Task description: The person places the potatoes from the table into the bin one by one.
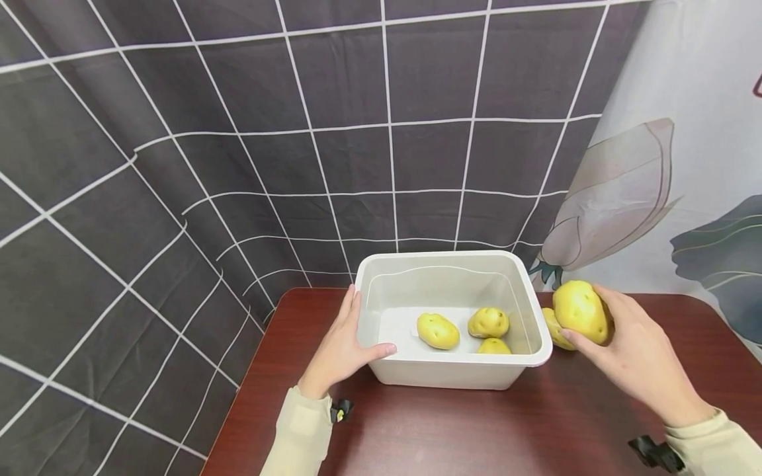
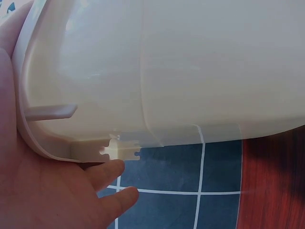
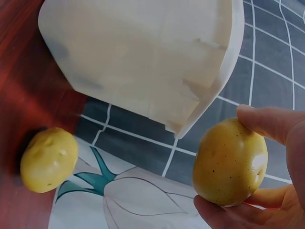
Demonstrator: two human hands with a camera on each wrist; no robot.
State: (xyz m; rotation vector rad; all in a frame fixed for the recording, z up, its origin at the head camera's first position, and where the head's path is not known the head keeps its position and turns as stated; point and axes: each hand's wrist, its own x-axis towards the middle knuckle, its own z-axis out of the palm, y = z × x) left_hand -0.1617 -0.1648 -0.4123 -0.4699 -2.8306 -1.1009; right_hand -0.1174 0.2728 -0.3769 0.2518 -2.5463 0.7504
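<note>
A white plastic bin (image 1: 440,375) stands on the table with several yellow potatoes inside, among them one potato (image 1: 438,331) at the middle of its floor. My left hand (image 1: 348,347) grips the bin's left front corner, thumb over the rim and fingers along the outer side; the left wrist view shows fingertips (image 2: 125,196) under the rim. To the right of the bin, my right hand (image 1: 639,350) holds another potato (image 3: 230,162) between thumb and fingers, raised above the table. Below and behind it, one more potato (image 3: 49,160) lies on the tabletop beside the bin.
The dark red wooden table (image 1: 417,436) reaches toward me and to the right. Behind it hangs a dark cloth with a white grid (image 1: 357,158), which also covers the left side. At the right hangs a pale cloth with large flower prints (image 1: 619,198).
</note>
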